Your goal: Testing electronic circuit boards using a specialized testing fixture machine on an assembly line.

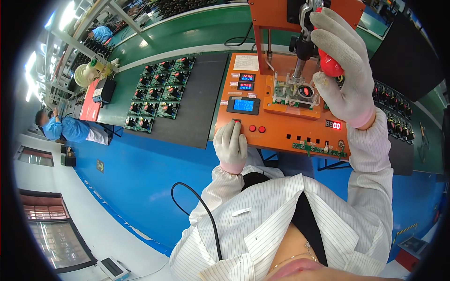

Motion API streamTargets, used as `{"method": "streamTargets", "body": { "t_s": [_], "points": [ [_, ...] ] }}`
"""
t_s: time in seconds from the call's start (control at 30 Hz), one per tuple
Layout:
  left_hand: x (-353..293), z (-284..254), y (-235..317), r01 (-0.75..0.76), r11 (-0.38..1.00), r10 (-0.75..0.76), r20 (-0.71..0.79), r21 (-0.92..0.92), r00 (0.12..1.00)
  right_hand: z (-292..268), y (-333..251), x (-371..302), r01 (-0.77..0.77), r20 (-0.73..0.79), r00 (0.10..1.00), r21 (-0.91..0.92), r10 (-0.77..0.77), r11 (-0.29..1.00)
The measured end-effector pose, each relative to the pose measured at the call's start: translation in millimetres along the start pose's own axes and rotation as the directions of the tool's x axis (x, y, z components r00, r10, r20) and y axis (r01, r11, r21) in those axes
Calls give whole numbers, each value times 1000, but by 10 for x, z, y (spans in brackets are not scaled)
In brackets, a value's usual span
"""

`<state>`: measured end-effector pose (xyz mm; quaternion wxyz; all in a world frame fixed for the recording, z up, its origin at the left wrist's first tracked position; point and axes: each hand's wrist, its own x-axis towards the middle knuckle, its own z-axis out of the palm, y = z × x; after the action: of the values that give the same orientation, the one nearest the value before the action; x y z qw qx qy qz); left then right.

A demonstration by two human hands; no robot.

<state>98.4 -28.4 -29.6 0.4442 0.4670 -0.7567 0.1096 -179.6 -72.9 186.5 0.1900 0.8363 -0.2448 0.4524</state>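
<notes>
My right hand point(349, 70), in a white knit glove, grips the red handle point(331, 64) of a toggle clamp on an orange test fixture point(281, 133). Its fingers run up along the lever, with the thumb below. The clamp's metal plunger point(298, 69) stands over a clear plastic press plate holding a green circuit board with a round black-and-red part point(306, 91). My left hand point(231, 144), gloved too, lies on the fixture's front left with its fingers stretched out. Its fingertips touch a red button, mostly hidden beneath them. Two red buttons point(257, 129) sit just right of it.
Several green circuit boards point(159, 89) stand in rows on a dark mat point(201, 100) at the left. More boards point(393, 105) lie to the right. Lit displays point(243, 105) sit on the fixture, and a green board strip point(318, 148) runs along its front edge. Another person point(70, 127) is far left.
</notes>
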Motion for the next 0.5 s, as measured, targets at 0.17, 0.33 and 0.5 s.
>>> {"method": "streamTargets", "body": {
  "t_s": [0.17,0.33,0.5],
  "points": [
    [3,-3,-3,0,1000,0,6,-6,1000,35,39,-11,20,-14,1000,11,-20,1000],
    [6,5,-16,5,1000,-4,13,-23,1000,31,20,-4,5,-5,1000,-22,-5,1000],
    [53,-34,33,14,1000,-14,16,0,1000,35,88,52,78,-29,996,-83,-81,993]
  ]
}}
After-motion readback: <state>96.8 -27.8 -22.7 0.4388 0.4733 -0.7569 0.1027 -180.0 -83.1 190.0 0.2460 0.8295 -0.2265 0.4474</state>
